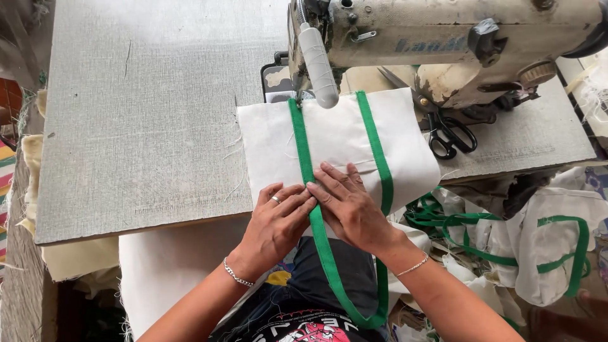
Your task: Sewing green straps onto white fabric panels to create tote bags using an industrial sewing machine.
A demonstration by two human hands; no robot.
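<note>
The needle and presser foot of the sewing machine (pixel 443 44) are hidden behind a pale ribbed lever on its head, so where the stitch meets the cloth cannot be made out; the machine's right end is cut off by the frame edge. Its cream, chipped and grimy metal body carries a faded blue label along the arm, too worn to matter. A white cloth panel (pixel 335 142), flat and woven, lies on the grey textured table (pixel 145 114), its far edge under the machine head and its near edge hanging over the table's front. Two runs of green strap (pixel 303 149) cross the panel lengthwise and join in a loop that drops over the person's lap. The left hand (pixel 275 225), a ring on one finger and a chain bracelet at the wrist, lies palm down with fingers nearly straight, pressing the panel just left of the left strap run and gripping nothing. The right hand (pixel 348 206), also with a thin bracelet, lies flat and open across the same strap run, its fingertips touching those of the left hand. Black-handled scissors (pixel 449 136) rest on the table under the machine arm, partly hidden by it. To the right, below the table, a heap of finished white bags (pixel 544 247) with green straps is partly cut off.
</note>
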